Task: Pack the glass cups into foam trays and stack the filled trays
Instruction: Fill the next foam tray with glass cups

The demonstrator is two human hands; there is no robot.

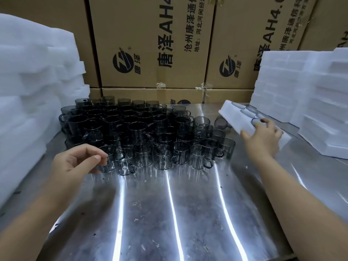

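- Brown printed cardboard cartons [150, 44] are stacked along the far side, behind everything else.
- A shiny, scuffed steel table [169, 213] carries the work. Its hard surface would be unforgiving to any cup that is tipped or dropped.
- White foam is heaped at both sides: a tall left foam pile [33, 81] and a stepped right foam pile [310, 100]. The right one is judged liable to be nudged out of line as trays are drawn from beside it.
- The smoky grey glass cups [131, 129] are crowded upright at the far left-centre of the table, wall against wall, with small handles turned various ways. They look thin and see-through. Because they are packed so tightly, a neighbour could be dragged over when one is lifted out.
- A white foam tray [235, 113] with round pockets is held tilted at the far right, just beside the right foam pile. Its pockets appear unfilled. Its low end hangs close over the outermost cups, so these could be struck if it is swung across carelessly.
- The right hand [263, 140] is clamped on the tray's near end, fingers curled over the top and thumb at the edge.
- The left hand [75, 162] is half-curled, thumb towards fingertips, at the near-left cup [108, 163]. Whether that cup is actually pinched cannot be told.
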